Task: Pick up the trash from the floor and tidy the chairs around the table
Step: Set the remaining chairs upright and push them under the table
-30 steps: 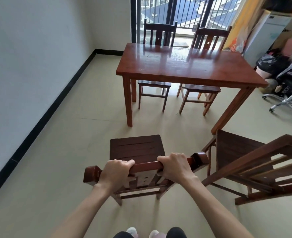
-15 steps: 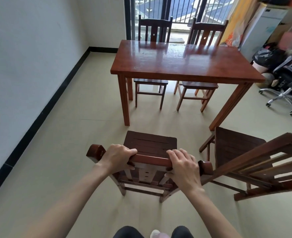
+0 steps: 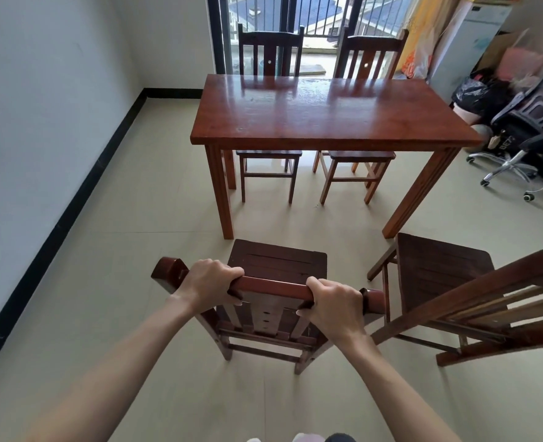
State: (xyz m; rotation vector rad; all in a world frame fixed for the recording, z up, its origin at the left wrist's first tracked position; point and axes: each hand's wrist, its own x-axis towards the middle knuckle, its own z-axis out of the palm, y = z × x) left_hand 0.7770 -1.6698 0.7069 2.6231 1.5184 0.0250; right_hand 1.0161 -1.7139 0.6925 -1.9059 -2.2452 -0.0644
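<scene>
From the head camera, looking forward and down, both bare arms reach out to a dark wooden chair standing on the pale tiled floor just short of the near side of the table. The left hand is curled over the chair's top rail near its left end, fingers wrapped over the front edge and thumb underneath — a firm grasp on the rail. The right hand grips the same rail towards its right end, fingers folded over the top and thumb tucked below. The chair stands upright with its seat facing the table, its front edge close to the table's near left leg but apart from it. To the right, a second chair stands turned at an angle, its slatted back running off the right edge, well out from the table. On the far side, two more chairs are pushed in under the tabletop — the left one and the right one — with their backs rising above the glossy reddish surface. Behind them are dark window bars. A white wall with a black skirting board runs along the left. At the right edge sit an office chair on castors, a black bag, and other clutter too blurred to tell apart. No trash shows on the visible floor.
</scene>
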